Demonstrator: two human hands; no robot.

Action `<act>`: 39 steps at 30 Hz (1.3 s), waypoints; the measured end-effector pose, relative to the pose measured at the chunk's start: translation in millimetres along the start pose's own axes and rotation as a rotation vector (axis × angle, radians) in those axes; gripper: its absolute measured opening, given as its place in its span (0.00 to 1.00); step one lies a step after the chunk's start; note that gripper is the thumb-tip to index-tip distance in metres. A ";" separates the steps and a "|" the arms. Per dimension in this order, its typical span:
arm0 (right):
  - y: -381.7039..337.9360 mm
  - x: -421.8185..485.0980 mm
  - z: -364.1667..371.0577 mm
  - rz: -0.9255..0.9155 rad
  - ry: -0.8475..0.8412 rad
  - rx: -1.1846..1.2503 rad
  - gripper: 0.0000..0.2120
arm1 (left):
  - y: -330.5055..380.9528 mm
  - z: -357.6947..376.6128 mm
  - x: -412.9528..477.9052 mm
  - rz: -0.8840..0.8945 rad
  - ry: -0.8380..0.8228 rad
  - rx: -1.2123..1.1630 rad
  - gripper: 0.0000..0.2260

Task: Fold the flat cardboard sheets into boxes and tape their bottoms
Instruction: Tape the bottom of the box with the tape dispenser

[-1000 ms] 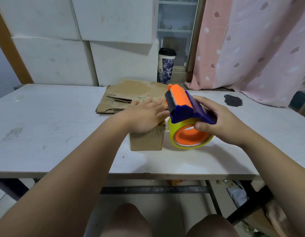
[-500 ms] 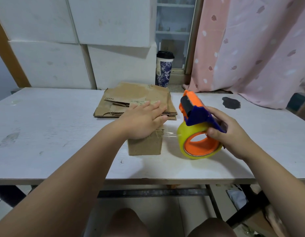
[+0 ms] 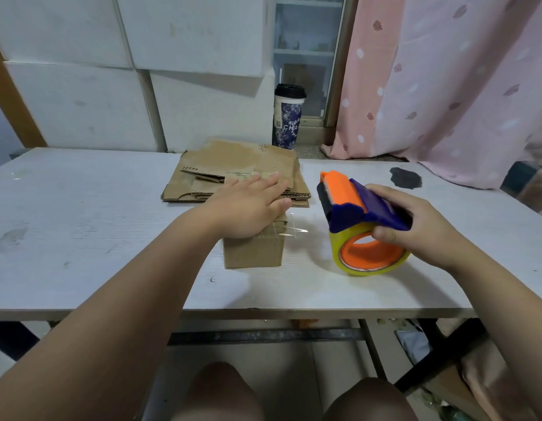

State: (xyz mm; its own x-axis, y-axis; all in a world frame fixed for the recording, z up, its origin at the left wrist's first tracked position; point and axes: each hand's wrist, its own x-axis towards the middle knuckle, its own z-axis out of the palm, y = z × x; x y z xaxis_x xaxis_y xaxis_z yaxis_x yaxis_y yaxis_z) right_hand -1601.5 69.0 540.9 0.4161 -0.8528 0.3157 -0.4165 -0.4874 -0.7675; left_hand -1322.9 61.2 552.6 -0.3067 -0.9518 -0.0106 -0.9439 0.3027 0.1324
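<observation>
Left hand lies flat, fingers straight and together, pressing down on the top of the small folded cardboard box, which stands near the middle of the table. Its fingertips reach past the box's far edge. Right hand has its fingers curled round the blue handle of the orange-and-blue tape dispenser, the thumb against the side of the yellowish tape roll. Taking the box as the centre, the dispenser sits at 3 o'clock, apart from it, and I cannot tell whether the roll touches the table. A short loose end of clear tape juts off the box's top edge toward 3 o'clock and stops short of the dispenser.

At 12 o'clock, just beyond the box, lies the stack of flat cardboard sheets, unfolded and slightly fanned. Farther off at 12 to 1 o'clock, past the table's far edge, stands a paper cup with a black lid and a blue pattern. The letters "CHA" can be read on it, but the rest is too small to read.

White and scuffed, the table bears grey marks at 9 o'clock and a dark patch at 2 o'clock. Behind it stand white panels, a glass-fronted shelf unit and a pink spotted curtain.
</observation>
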 end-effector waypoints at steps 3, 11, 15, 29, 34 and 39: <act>0.0 0.5 0.2 -0.012 0.003 0.004 0.29 | -2.1 0.5 0.2 0.000 0.008 0.000 0.24; 0.1 -4.2 6.7 -0.012 0.042 -0.101 0.27 | -5.2 1.3 3.4 -0.003 -0.004 -0.023 0.25; 6.6 -6.0 8.9 -0.079 0.086 -0.392 0.30 | -5.9 0.4 2.3 -0.005 0.006 -0.009 0.25; 5.1 -5.9 11.8 -0.009 0.023 -0.110 0.28 | -14.8 -5.4 -7.2 0.042 0.030 -0.066 0.20; -2.8 -1.7 16.3 -0.053 0.015 -0.268 0.29 | -22.4 -8.8 -15.7 0.045 0.050 -0.077 0.18; -15.7 8.7 20.5 -0.099 -0.072 -0.561 0.37 | -30.8 -7.9 -20.3 0.019 0.059 -0.084 0.17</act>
State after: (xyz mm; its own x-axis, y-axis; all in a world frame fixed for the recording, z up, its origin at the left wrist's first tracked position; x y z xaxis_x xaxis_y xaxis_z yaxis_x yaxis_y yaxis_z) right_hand -1574.7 73.0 544.2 0.5207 -0.7927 0.3171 -0.7299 -0.6060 -0.3162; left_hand -1286.6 70.8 556.5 -0.3148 -0.9478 0.0504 -0.9233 0.3181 0.2151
